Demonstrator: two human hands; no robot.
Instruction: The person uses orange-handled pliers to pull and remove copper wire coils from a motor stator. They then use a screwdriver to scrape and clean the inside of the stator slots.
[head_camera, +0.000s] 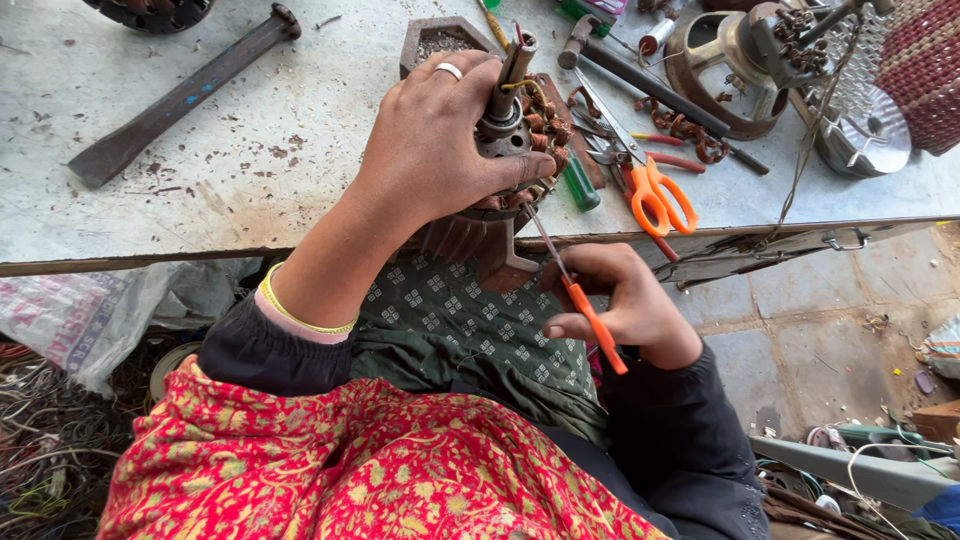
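Both hands are busy at the edge of a scuffed grey workbench (250, 130). The left hand (440, 140) is wrapped down over a motor stator (520, 135) with copper windings, fingers closed around its top and thumb pressed against the side, so it's clamped firmly on the thing — a ring on one finger, a thin gold bangle (290, 312) at the wrist. The stator sits right at the bench's front edge, tipped a bit toward the person, its shaft (512, 70) poking up past the fingers. The right hand (625, 300) is lower down, just off the bench edge over the lap, fingers curled shut around the orange handle of a screwdriver (585, 310); its thin metal blade runs up and left to the underside of the stator, and the tip looks like it's touching the windings, though I can't tell exactly where it lands. On the bench just to the right of the stator lie orange-handled scissors (655, 195), pliers with red grips (640, 145) and a green-handled tool (580, 185) partly hidden by the stator. Further back is a hammer (650, 85), and well off to the left a long rusty chisel bar (185, 95). A pile of tangled wires (45, 430) sits on the floor at lower left — next to a plastic bag (90, 310).
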